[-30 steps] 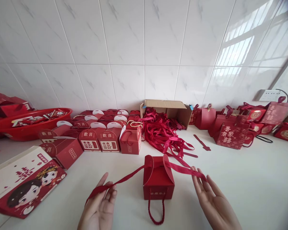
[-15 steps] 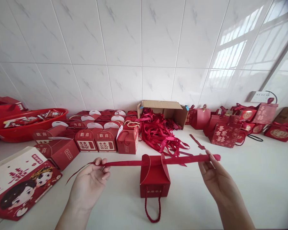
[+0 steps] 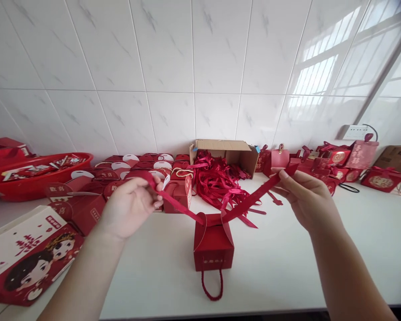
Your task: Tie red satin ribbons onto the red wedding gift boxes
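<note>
A small red gift box [image 3: 214, 249] stands upright on the white table, its rope handle [image 3: 211, 298] hanging down in front. A red ribbon [image 3: 254, 196] passes through the top flaps of the box, and both its ends rise outward in a V. My left hand [image 3: 132, 203] is closed on one end, up and to the left of the box. On the other side, my right hand [image 3: 304, 196] pinches the other end between thumb and fingers. Neither hand touches the box itself.
Behind the box, a cardboard carton [image 3: 225, 145] spills a heap of red ribbons [image 3: 217, 187]. Rows of red boxes [image 3: 178, 191] stand at the left rear, beside a red basin [image 3: 20, 189] of packets. A larger printed box [image 3: 33, 258] lies front left; finished bags [image 3: 362, 154] stand right.
Both hands have risen, lifting the ribbon ends from a nearly straight line into a V. The box stays on the table, and the view has shifted slightly.
</note>
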The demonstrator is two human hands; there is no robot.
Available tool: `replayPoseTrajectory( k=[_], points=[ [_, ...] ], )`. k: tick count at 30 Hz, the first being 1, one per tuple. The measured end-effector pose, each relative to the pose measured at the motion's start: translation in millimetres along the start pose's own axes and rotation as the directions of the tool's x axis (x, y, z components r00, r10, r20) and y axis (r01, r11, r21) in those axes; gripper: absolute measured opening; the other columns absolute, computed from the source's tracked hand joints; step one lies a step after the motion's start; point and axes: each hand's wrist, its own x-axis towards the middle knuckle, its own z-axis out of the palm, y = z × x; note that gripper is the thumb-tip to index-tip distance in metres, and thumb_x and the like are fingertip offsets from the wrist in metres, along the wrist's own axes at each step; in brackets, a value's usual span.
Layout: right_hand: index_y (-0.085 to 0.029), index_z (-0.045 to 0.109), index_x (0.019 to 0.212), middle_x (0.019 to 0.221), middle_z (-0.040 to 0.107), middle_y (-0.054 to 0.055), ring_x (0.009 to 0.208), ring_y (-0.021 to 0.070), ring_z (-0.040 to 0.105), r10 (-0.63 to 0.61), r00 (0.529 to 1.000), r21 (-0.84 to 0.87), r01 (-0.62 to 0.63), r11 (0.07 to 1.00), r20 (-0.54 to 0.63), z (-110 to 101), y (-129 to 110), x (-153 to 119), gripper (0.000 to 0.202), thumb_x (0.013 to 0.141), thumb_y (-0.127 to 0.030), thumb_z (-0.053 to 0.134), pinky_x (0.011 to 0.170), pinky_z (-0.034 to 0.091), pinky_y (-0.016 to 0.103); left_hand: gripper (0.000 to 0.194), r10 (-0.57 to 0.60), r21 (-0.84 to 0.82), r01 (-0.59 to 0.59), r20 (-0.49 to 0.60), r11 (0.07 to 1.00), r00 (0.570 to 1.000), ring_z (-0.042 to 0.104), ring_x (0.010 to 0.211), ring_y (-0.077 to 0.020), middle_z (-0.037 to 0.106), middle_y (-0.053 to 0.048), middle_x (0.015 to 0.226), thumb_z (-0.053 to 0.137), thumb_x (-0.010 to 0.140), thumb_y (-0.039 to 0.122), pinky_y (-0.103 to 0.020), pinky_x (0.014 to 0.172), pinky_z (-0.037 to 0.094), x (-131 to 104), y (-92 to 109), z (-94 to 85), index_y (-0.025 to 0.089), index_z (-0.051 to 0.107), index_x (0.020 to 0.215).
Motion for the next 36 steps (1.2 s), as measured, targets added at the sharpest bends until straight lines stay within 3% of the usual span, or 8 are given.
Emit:
replayPoseTrajectory(
  k=[4, 8, 13, 19, 21, 25, 32, 36],
  points=[
    [-0.021, 0.076, 0.092, 0.085, 0.073, 0.003, 0.085, 0.0175, 0.067, -0.075, 0.993, -0.110, 0.085, 0.990, 0.088, 20.0, -19.9, 8.4, 0.024, 0.074, -0.037, 0.076, 0.084, 0.056, 0.034, 0.015, -0.001, 0.077, -0.015, 0.195, 0.997, 0.981, 0.051, 0.062, -0.0122, 0.054, -0.003, 0.071, 0.043, 0.076, 0.010, -0.021, 0.048, 0.041, 10.2, 8.3, 22.4, 0.014, 0.056, 0.070],
    [-0.022, 0.077, 0.090, 0.087, 0.074, 0.003, 0.091, 0.0189, 0.067, -0.129, 0.973, -0.130, 0.155, 0.979, 0.191, 34.7, -29.3, 14.3, 0.019, 0.076, -0.035, 0.075, 0.087, 0.053, 0.034, 0.015, -0.053, 0.113, 0.022, 0.281, 0.993, 0.958, 0.049, 0.056, -0.0128, 0.052, -0.004, 0.066, 0.045, 0.073, 0.013, -0.022, 0.044, 0.038, 19.4, 10.4, 40.2, 0.013, 0.057, 0.065],
    [-0.022, 0.076, 0.090, 0.084, 0.072, 0.004, 0.087, 0.0184, 0.066, -0.066, 0.948, -0.129, 0.111, 0.986, 0.310, 49.5, -35.1, 17.4, 0.022, 0.079, -0.040, 0.071, 0.080, 0.053, 0.032, 0.018, -0.105, 0.171, 0.046, 0.359, 0.984, 0.927, 0.043, 0.051, -0.0129, 0.044, -0.003, 0.059, 0.047, 0.073, 0.018, -0.022, 0.042, 0.037, 25.3, 13.3, 56.1, 0.013, 0.064, 0.070],
    [-0.017, 0.073, 0.078, 0.065, 0.065, 0.000, 0.061, 0.0114, 0.058, -0.017, 0.949, -0.208, 0.087, 0.974, 0.316, 67.9, -40.1, 17.5, 0.023, 0.076, -0.040, 0.073, 0.059, 0.047, 0.025, 0.053, -0.147, 0.329, -0.010, 0.451, 0.944, 0.880, 0.043, 0.051, -0.0141, 0.043, -0.002, 0.063, 0.043, 0.084, 0.060, -0.026, 0.043, 0.037, 19.0, 22.2, 64.8, 0.013, 0.068, 0.079],
    [-0.017, 0.072, 0.078, 0.066, 0.064, 0.000, 0.062, 0.0111, 0.058, -0.019, 0.935, -0.173, 0.085, 0.981, 0.353, 69.9, -38.5, 18.9, 0.025, 0.078, -0.042, 0.070, 0.062, 0.047, 0.025, 0.048, -0.115, 0.386, -0.075, 0.446, 0.919, 0.888, 0.041, 0.050, -0.0120, 0.042, -0.001, 0.064, 0.049, 0.083, 0.059, -0.025, 0.044, 0.036, 17.1, 22.8, 65.0, 0.015, 0.068, 0.079],
    [-0.018, 0.072, 0.082, 0.073, 0.067, 0.001, 0.069, 0.0123, 0.061, -0.039, 0.925, -0.119, 0.090, 0.989, 0.378, 68.5, -38.1, 19.5, 0.024, 0.080, -0.041, 0.069, 0.073, 0.050, 0.029, 0.035, -0.017, 0.508, -0.213, 0.409, 0.835, 0.912, 0.043, 0.051, -0.0110, 0.046, -0.001, 0.066, 0.052, 0.087, 0.044, -0.024, 0.044, 0.036, 17.2, 19.8, 62.9, 0.016, 0.072, 0.079],
    [-0.021, 0.074, 0.079, 0.081, 0.071, 0.002, 0.078, 0.0157, 0.066, -0.101, 0.931, -0.045, 0.124, 0.991, 0.352, 55.4, -51.8, 16.3, 0.015, 0.078, -0.035, 0.072, 0.076, 0.053, 0.030, 0.035, -0.045, 0.506, -0.149, 0.350, 0.849, 0.936, 0.058, 0.066, -0.0162, 0.067, -0.010, 0.087, 0.061, 0.084, 0.043, -0.023, 0.047, 0.039, 21.8, 11.3, 47.6, 0.018, 0.073, 0.104],
    [-0.022, 0.075, 0.078, 0.081, 0.072, 0.002, 0.078, 0.0160, 0.067, -0.123, 0.935, -0.044, 0.146, 0.988, 0.333, 53.4, -57.1, 18.1, 0.013, 0.077, -0.034, 0.072, 0.075, 0.054, 0.031, 0.036, 0.082, 0.495, -0.253, 0.341, 0.831, 0.936, 0.060, 0.066, -0.0171, 0.069, -0.008, 0.081, 0.063, 0.083, 0.041, -0.025, 0.055, 0.045, 22.2, 11.0, 44.7, 0.018, 0.070, 0.110]
  ],
)
